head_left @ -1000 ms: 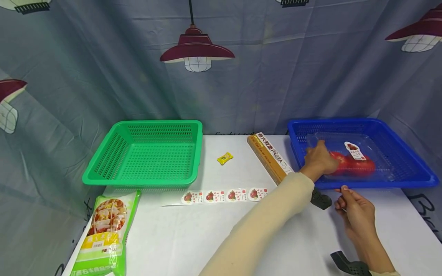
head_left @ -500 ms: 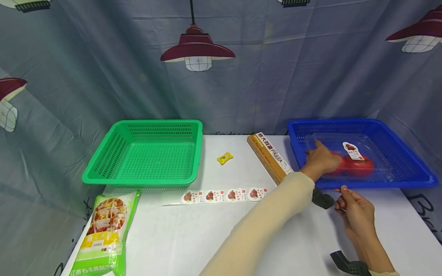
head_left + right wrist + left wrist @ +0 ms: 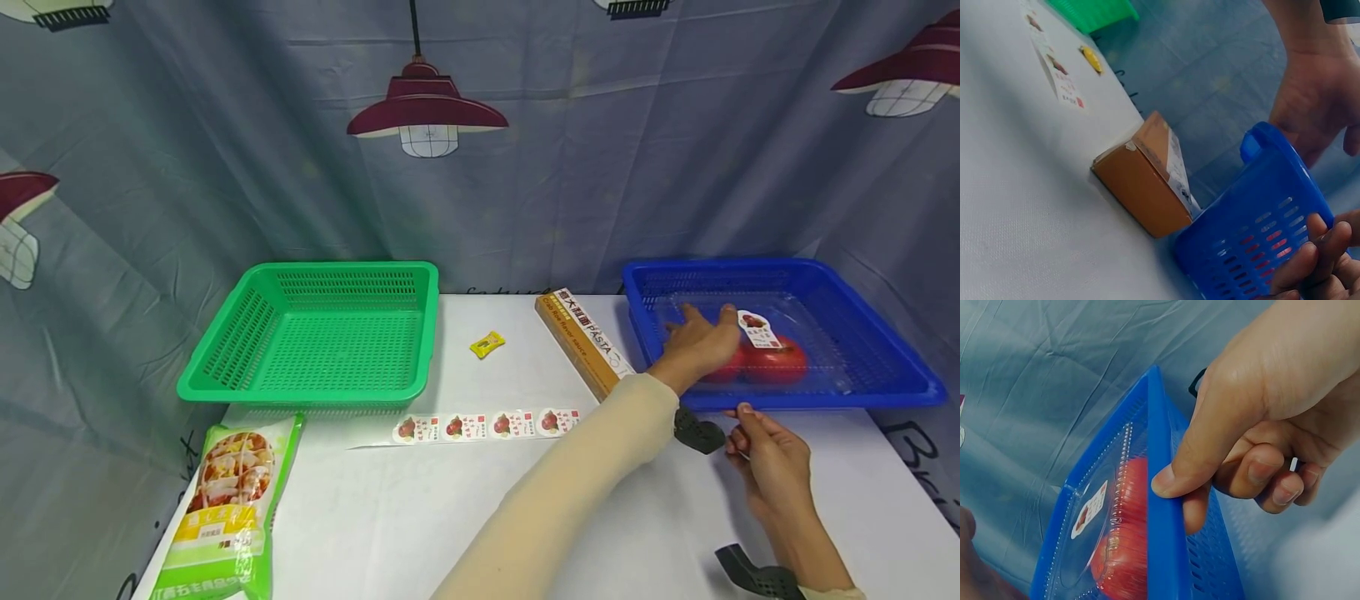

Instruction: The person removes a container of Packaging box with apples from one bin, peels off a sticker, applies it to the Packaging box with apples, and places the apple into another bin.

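Lamp-printed grey cloth hangs behind your white table [image 3: 450, 517], where, left to right, lie a green snack bag [image 3: 225, 508], a green basket [image 3: 318, 333], a sticker strip [image 3: 487, 424], a yellow candy [image 3: 487, 343] and a pasta box [image 3: 585, 342]. Your left hand [image 3: 701, 343] reaches into the blue basket [image 3: 885, 367], fingers spread flat on the clear tomato pack [image 3: 772, 354] lying inside. Your right hand [image 3: 772, 467] pinches the basket's near rim, thumb on top.
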Demonstrator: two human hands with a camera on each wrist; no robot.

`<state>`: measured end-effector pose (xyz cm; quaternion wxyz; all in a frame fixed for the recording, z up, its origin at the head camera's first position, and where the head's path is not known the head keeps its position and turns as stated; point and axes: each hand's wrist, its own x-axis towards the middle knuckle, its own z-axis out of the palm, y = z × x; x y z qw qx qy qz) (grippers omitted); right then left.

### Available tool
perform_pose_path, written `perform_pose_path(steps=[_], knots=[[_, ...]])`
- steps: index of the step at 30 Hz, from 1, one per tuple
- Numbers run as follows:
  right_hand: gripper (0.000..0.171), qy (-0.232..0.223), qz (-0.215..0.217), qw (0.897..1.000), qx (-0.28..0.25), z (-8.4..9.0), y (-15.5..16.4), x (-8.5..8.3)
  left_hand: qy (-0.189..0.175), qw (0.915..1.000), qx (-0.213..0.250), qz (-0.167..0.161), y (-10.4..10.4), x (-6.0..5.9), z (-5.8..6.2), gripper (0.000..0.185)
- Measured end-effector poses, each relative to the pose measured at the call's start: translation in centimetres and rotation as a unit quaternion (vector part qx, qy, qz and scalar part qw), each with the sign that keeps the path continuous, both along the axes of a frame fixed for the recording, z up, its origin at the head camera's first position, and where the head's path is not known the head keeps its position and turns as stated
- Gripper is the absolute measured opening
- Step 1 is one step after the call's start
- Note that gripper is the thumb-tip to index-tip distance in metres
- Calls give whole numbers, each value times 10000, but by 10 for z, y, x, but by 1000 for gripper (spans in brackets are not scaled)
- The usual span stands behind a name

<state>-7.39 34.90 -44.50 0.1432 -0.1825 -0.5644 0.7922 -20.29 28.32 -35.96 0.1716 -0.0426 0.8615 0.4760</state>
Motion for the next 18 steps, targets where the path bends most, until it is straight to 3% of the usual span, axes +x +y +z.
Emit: perform_pose_path(steps=[11, 18], knots=[[22, 56, 35, 9999, -138, -2, -1, -1, 633, 9963, 406, -410, -13, 10, 1, 60], [22, 90, 3, 9997, -219, -1, -1, -1, 855, 9920, 596, -709, -18, 18, 9, 59]])
